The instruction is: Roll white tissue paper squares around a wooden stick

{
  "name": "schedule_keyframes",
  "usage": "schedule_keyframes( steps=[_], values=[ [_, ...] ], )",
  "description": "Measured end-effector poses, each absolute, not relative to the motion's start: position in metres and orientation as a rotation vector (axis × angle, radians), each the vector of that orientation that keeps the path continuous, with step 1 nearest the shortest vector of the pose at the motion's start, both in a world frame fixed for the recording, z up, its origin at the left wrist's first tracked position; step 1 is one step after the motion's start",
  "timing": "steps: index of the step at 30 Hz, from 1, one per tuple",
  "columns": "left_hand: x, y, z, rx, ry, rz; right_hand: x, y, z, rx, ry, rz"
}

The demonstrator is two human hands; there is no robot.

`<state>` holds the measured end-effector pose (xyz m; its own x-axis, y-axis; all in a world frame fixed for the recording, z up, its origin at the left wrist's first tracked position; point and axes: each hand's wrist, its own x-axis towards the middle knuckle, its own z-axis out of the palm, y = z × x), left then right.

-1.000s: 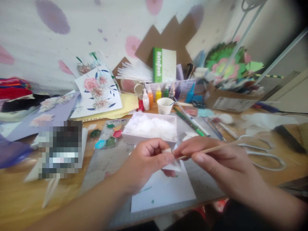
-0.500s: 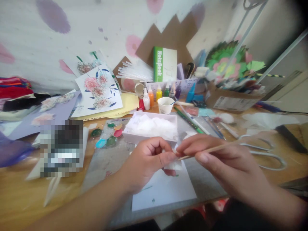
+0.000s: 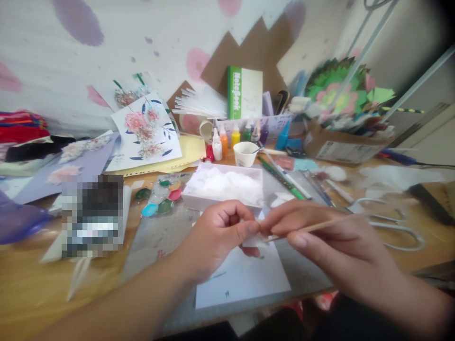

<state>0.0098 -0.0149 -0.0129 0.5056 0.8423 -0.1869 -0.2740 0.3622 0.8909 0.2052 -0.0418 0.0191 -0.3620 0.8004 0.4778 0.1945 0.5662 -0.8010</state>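
Here, left fingers (image 3: 246, 231) pinch a whitish scrap (image 3: 253, 241), partly hiding it; right fingers (image 3: 301, 239) grip a thin, pale stick (image 3: 329, 222). White fluff (image 3: 231, 183) fills a far box (image 3: 203, 202); scissors (image 3: 398, 228) lie right.

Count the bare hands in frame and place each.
2. Left hand: just in front of the white box, pinching a thin pale piece. Right hand: beside it on the right, holding a thin stick. No other hand shows.
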Motion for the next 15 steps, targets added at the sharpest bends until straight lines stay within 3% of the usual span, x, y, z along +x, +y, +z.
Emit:
schedule_keyframes(
  steps=[15],
  values=[
    [0.0067, -0.0147, -0.0183, 1.011, 0.657, 0.785, 0.2084, -0.0426, 0.0137, -0.831, -1.767, 0.686]
  ],
)
